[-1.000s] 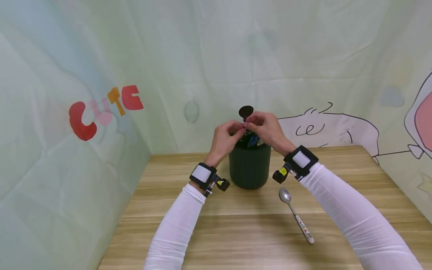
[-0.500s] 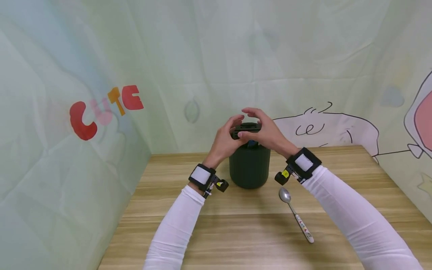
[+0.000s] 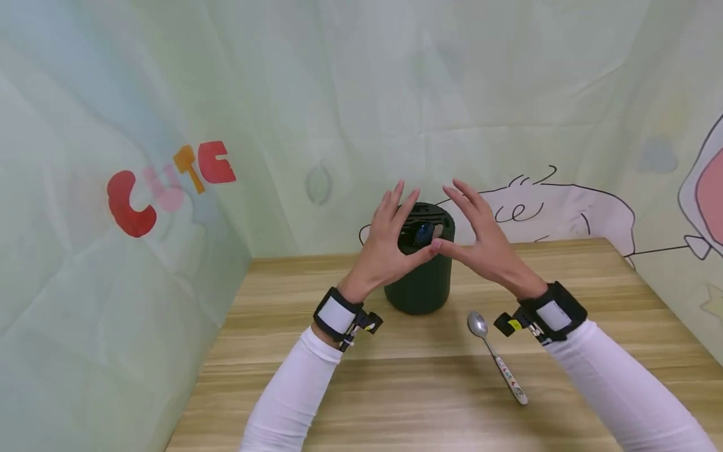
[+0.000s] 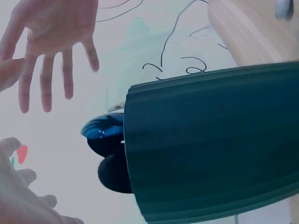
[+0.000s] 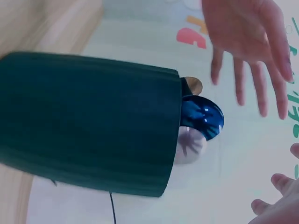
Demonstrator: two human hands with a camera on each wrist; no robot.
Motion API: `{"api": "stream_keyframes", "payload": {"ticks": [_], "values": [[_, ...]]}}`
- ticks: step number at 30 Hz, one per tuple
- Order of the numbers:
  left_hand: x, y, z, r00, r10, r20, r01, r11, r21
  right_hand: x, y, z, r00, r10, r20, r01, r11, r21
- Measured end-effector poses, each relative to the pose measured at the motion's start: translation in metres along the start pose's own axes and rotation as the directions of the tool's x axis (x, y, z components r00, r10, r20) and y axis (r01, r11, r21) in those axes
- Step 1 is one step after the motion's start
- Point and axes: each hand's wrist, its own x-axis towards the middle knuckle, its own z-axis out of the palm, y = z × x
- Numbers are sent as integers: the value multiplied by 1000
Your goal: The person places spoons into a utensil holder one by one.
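A dark green ribbed utensil holder stands upright on the table, with dark slots at the back of its top. Several spoon heads poke out: a shiny blue one, a silver one, a copper-toned one and a black one. My left hand is spread at the holder's left side, holding nothing. To the holder's right, my right hand is likewise spread and bare. Both thumb tips meet or nearly meet before the rim. Part of the holder's top is hidden behind them.
A metal spoon with a decorated white handle lies on the wooden table, in front of the holder and to its right. Printed fabric hangs behind the table and along its sides.
The fingertips were together at a black round-headed utensil above the holder; that head no longer stands up there. Both hands have come apart and their fingers have spread, the right moving rightward.
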Motion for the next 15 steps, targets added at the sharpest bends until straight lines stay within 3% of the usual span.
{"api": "stream_keyframes", "payload": {"ticks": [4,8,15], "values": [[-5,11,7,996,84,8,-84,989,125,-26,3,-8,999,-33,-8,32,997,-72],[-10,26,14,987,159,24,-161,969,189,-53,2,-14,999,-41,-22,37,991,-129],[-28,51,37,948,304,97,-317,933,172,-103,2,-24,998,-55,-40,45,975,-219]]}}
